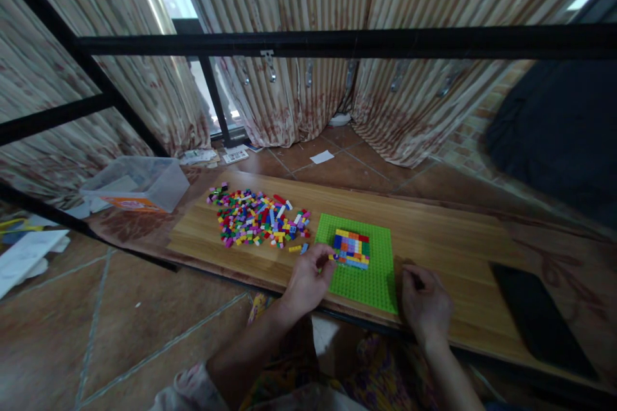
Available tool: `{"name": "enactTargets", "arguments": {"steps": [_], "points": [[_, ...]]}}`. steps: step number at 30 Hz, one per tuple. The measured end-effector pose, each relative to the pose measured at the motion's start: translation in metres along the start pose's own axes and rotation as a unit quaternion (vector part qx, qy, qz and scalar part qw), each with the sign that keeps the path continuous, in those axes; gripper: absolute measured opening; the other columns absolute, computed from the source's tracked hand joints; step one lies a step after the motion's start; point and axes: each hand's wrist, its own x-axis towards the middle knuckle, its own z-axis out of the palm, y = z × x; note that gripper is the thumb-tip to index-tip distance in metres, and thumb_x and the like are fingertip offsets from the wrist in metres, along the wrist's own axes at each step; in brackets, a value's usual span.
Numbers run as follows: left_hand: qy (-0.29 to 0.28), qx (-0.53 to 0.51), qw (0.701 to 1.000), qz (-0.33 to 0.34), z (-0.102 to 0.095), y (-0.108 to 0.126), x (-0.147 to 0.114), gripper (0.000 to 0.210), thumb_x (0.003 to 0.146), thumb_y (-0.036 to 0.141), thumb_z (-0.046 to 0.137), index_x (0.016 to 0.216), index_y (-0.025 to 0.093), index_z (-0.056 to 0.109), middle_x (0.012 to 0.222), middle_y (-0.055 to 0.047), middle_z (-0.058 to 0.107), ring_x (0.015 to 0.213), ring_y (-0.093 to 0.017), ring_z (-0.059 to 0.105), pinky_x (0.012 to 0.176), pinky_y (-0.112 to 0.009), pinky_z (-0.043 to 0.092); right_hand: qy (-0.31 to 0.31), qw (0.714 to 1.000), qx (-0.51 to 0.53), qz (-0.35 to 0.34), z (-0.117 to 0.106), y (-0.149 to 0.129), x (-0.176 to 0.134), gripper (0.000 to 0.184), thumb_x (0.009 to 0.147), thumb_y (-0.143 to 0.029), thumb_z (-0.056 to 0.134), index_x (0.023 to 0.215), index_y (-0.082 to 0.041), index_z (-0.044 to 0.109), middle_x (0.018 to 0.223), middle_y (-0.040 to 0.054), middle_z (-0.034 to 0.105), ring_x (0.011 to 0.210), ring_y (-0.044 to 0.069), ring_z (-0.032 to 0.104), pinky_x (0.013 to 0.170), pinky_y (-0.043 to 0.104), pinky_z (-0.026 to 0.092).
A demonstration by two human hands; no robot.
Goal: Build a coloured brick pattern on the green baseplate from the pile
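Near the middle of one green studded baseplate (pixel 366 289) sits one squarish, multicoloured block of toy bricks (pixel 351 248), at whose left edge the left hand (pixel 309 277) pinches one small yellow brick (pixel 331 257) between nearly closed fingertips. Beside the plate the right hand (pixel 427 305) curls loosely, whether around anything I cannot tell, over a wood-grain tabletop (pixel 453 237) bearing one heap of loose bricks (pixel 260 218), too many to count. Farther out are one clear plastic bin (pixel 168 183), brown floor tiles (pixel 144 327) and striped curtains (pixel 289 0).
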Motion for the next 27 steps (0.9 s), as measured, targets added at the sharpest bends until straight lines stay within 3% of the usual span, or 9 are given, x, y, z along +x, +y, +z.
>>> {"name": "enactTargets", "arguments": {"steps": [11,21,27], "points": [[-0.002,-0.059,0.996,-0.071,-0.013,-0.006,-0.019,0.014,0.086,0.025,0.057,0.095,0.019,0.066,0.078,0.0,0.065,0.071,-0.013,0.061,0.066,-0.023,0.049,-0.01,1.0,-0.015,-0.005,0.0,0.007,0.0,0.042,0.083,-0.048,0.045,0.091,-0.016,0.071,0.099,0.0143,0.07,0.083,0.027,0.062,0.075,0.038,0.046],[0.105,0.175,0.979,0.006,-0.078,-0.028,-0.021,0.023,0.087,0.012,0.051,0.096,0.019,0.07,0.097,-0.006,0.068,0.086,-0.016,0.065,0.08,-0.028,0.052,-0.012,0.999,-0.05,-0.018,0.0,0.014,-0.001,0.039,0.082,-0.047,0.046,0.093,-0.019,0.071,0.099,0.013,0.069,0.079,0.028,0.062,0.068,0.038,0.044],[0.106,0.263,0.958,0.046,-0.084,-0.034,-0.007,0.025,0.087,0.01,0.05,0.101,0.021,0.067,0.103,-0.006,0.064,0.095,-0.017,0.064,0.087,-0.03,0.052,-0.017,0.998,-0.063,-0.016,-0.002,0.013,-0.001,0.037,0.082,-0.046,0.046,0.093,-0.02,0.07,0.099,0.0119,0.069,0.075,0.026,0.061,0.067,0.038,0.043]]}}
